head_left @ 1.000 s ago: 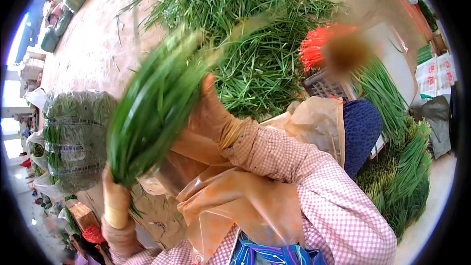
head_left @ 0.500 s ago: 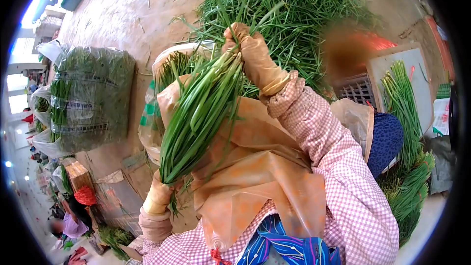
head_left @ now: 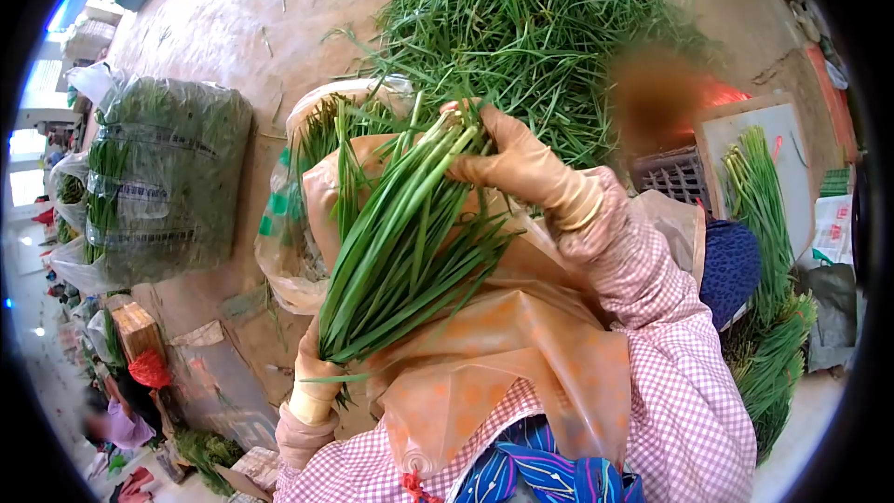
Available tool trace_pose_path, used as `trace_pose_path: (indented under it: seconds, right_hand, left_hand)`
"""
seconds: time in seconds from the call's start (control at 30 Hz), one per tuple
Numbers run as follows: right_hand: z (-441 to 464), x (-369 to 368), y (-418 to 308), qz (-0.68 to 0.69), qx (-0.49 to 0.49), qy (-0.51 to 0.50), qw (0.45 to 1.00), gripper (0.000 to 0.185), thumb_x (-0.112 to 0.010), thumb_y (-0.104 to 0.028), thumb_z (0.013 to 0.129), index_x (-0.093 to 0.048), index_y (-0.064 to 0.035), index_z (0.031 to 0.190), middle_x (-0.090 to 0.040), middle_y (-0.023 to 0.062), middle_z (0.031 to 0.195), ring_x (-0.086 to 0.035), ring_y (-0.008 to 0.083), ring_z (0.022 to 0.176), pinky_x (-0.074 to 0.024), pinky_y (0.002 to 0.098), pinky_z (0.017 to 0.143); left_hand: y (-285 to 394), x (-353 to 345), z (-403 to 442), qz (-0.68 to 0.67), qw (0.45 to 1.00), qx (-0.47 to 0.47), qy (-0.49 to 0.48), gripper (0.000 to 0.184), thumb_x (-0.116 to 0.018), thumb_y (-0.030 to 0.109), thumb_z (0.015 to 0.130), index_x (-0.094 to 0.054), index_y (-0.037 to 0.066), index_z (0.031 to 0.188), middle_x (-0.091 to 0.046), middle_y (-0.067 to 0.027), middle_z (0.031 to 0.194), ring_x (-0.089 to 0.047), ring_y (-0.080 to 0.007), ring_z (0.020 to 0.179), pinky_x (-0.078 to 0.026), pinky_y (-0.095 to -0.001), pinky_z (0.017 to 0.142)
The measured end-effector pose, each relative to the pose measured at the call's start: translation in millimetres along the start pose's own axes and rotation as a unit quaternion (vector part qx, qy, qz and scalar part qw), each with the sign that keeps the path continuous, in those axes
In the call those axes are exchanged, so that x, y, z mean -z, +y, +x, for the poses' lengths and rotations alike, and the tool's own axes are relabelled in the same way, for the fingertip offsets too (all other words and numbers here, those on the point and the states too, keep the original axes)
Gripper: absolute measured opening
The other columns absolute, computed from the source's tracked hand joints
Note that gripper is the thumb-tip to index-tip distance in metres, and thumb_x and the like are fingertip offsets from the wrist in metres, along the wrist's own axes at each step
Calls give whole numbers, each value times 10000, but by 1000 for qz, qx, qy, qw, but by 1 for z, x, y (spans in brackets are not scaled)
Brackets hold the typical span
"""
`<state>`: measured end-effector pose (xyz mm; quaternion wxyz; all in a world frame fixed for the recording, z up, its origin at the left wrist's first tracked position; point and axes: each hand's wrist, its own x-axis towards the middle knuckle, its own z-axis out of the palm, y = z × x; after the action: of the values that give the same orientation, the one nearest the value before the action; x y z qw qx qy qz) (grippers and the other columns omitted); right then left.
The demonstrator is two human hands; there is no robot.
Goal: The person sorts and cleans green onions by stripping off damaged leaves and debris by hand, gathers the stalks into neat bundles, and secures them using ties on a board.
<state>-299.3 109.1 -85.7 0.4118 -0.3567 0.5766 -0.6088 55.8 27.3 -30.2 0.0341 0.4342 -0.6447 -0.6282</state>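
A bunch of green chives (head_left: pixel 400 251) slants across my lap, its pale stem ends up and its leaf tips fanned out below. Closed around the stem ends is my right hand (head_left: pixel 521 163), in a tan glove. My left hand (head_left: pixel 315 377), also gloved, grips the leaf tips at the lower left; its fingers are partly hidden by the leaves. Under the bunch, an orange-brown plastic apron (head_left: pixel 521 345) covers my lap. Just beyond, more chives (head_left: pixel 321 135) stand in a plastic-lined container (head_left: pixel 289 251).
A large heap of loose chives (head_left: pixel 521 28) lies on the floor ahead. At left stands a plastic-wrapped bale of greens (head_left: pixel 177 186). On the right are a crate (head_left: pixel 675 175), a white board (head_left: pixel 787 158) and bundled chives (head_left: pixel 759 214). Another person (head_left: pixel 126 424) sits far left.
My right hand has come down toward me from the heap's edge, with the stem ends. The bunch has spread wider, its leaves fanning to the right. My left hand has shifted slightly right.
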Motion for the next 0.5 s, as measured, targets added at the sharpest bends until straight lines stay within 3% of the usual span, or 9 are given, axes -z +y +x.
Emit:
trace_pose_path:
  seconds: [0.03, 0.07, 0.1, 0.17, 0.23, 0.27, 0.33, 0.43, 0.5]
  right_hand:
    - [0, -6, -4, -44, -20, 21, 999, 451, -695, -223, 821, -541, -32, 1200, -630, 29, 916, -552, 103, 767, -467, 241, 697]
    - [-1, -6, -14, 34, -43, 31, 998, 318, -661, -197, 855, -598, -13, 1107, -635, 21, 824, -530, 94, 712, -460, 259, 662]
    - [6, 2, -10, -2, -33, 37, 999, 223, -618, -158, 887, -620, -13, 1057, -646, 37, 818, -534, 92, 688, -452, 247, 637]
    - [24, 16, 12, -110, 48, 201, 972, 150, -598, -157, 904, -643, -31, 972, -644, 43, 793, -551, 91, 689, -453, 226, 625]
    - [38, 49, 5, -136, 72, 238, 959, 126, -558, -133, 926, -646, -50, 893, -621, 20, 733, -559, 84, 669, -452, 217, 572]
    - [31, 60, -5, -68, 38, 285, 956, 136, -545, -129, 932, -644, -60, 870, -606, 13, 712, -554, 82, 657, -445, 216, 540]
    - [9, 54, -60, 11, -2, 326, 945, 158, -522, -113, 940, -649, -78, 851, -586, -1, 679, -540, 74, 612, -407, 205, 467]
    - [-16, 33, -72, -94, 93, 60, 989, 151, -579, -182, 915, -671, -63, 925, -651, 31, 739, -612, 124, 653, -485, 257, 569]
    - [-19, 2, -64, -274, 27, -15, 961, 310, -635, -309, 864, -643, -49, 1032, -673, 107, 819, -650, 217, 726, -516, 336, 667]
  left_hand:
    - [-1, 0, -2, 1, 1000, 4, 2, 604, -634, -9, 802, -408, 5, 1362, -558, -108, 1268, -529, -152, 1137, -416, -285, 958]
    - [-2, 1, -3, 13, 1000, 0, 8, 597, -631, -5, 806, -409, 4, 1360, -559, -106, 1265, -531, -154, 1131, -418, -284, 954]
    - [-3, 1, -4, 23, 1000, -4, 14, 591, -629, 0, 810, -410, 3, 1359, -561, -104, 1263, -533, -157, 1124, -420, -284, 951]
    - [-5, 0, -2, 9, 1000, -2, 12, 570, -625, 3, 816, -423, 3, 1349, -565, -96, 1252, -536, -158, 1111, -419, -285, 950]
    - [-11, 4, 2, -35, 999, -9, 0, 549, -624, 10, 821, -436, 0, 1336, -570, -87, 1241, -536, -157, 1100, -417, -284, 950]
    - [-9, 4, 2, -37, 999, -8, 0, 549, -624, 10, 821, -436, 0, 1336, -570, -87, 1241, -536, -157, 1100, -417, -284, 950]
    - [6, 1, -3, -77, 993, 89, 2, 538, -629, 25, 822, -445, -1, 1326, -565, -75, 1240, -529, -150, 1100, -425, -289, 938]
    - [0, -1, 0, -56, 997, 54, 1, 549, -631, 23, 814, -446, 13, 1331, -581, -83, 1224, -545, -153, 1087, -437, -291, 920]
    - [-5, -3, 3, -36, 999, 14, 1, 560, -632, 20, 806, -448, 28, 1335, -597, -91, 1209, -560, -156, 1073, -449, -293, 902]
